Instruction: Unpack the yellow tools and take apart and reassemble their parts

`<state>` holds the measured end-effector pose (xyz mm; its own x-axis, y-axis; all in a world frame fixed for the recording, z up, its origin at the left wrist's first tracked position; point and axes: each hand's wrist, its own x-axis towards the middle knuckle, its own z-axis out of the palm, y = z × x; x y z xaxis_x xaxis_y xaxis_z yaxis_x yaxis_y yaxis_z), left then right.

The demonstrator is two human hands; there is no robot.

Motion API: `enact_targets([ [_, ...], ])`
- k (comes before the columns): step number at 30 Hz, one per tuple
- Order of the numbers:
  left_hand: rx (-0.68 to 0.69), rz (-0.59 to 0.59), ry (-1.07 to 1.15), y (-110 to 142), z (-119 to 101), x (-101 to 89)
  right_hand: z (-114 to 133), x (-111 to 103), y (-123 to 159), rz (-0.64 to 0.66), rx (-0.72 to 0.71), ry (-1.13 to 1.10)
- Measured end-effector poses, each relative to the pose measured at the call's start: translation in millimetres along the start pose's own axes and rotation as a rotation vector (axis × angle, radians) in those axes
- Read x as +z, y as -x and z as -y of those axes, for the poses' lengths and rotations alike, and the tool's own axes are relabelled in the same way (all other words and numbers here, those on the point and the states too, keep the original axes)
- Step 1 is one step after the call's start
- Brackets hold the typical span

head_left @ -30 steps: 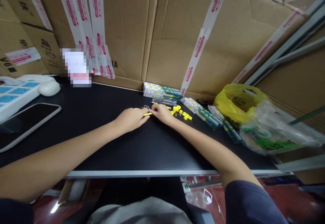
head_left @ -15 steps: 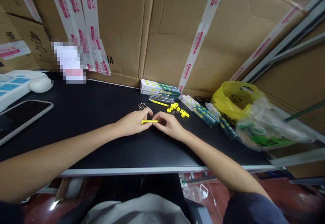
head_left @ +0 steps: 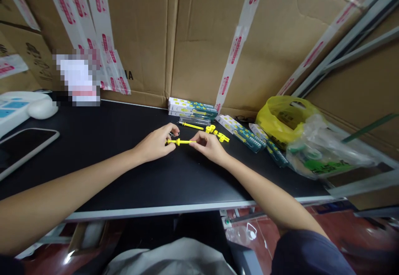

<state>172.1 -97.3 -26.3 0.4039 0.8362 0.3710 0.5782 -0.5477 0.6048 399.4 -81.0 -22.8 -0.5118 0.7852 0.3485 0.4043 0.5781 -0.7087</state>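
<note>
A thin yellow plastic rod (head_left: 182,142) is held level just above the black table (head_left: 131,171), one end in each hand. My left hand (head_left: 156,144) pinches its left end with thumb and fingers closed. My right hand (head_left: 210,146) pinches the right end. Just beyond my hands lie several small yellow plastic parts (head_left: 215,132) and another yellow rod (head_left: 190,125). A small metal wire piece (head_left: 172,134) lies partly hidden behind my left fingers.
Several green-and-white boxed packs (head_left: 191,108) lie at the back by the cardboard wall, more (head_left: 241,131) to the right. A yellow bag (head_left: 285,119) and a clear plastic bag (head_left: 324,150) fill the right side. A phone (head_left: 21,146) and a white device (head_left: 18,104) sit far left.
My hands have drawn back toward me from the pile of parts with the yellow rod, which now shows longer between them. The camera view has shifted slightly.
</note>
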Motion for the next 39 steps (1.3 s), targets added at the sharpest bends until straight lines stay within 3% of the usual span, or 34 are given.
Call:
enact_targets([
  [6, 0.02, -0.004, -0.159, 0, 4, -2.3, -2, 1, -1, -0.017, 0.019, -0.034],
  [13, 0.113, 0.134, -0.197, 1, 4, 1.1, 2, 5, 2, 0.074, -0.023, -0.033],
  [25, 0.189, 0.214, -0.191, 4, -1, 5.3, 6, 11, 7, 0.172, -0.079, 0.08],
  [30, 0.181, 0.205, -0.191, 4, 0, 3.3, 4, 5, 4, 0.143, -0.089, 0.135],
  [39, 0.131, 0.085, -0.258, 1, 4, -1.0, -4, -21, -5, 0.051, -0.069, 0.17],
])
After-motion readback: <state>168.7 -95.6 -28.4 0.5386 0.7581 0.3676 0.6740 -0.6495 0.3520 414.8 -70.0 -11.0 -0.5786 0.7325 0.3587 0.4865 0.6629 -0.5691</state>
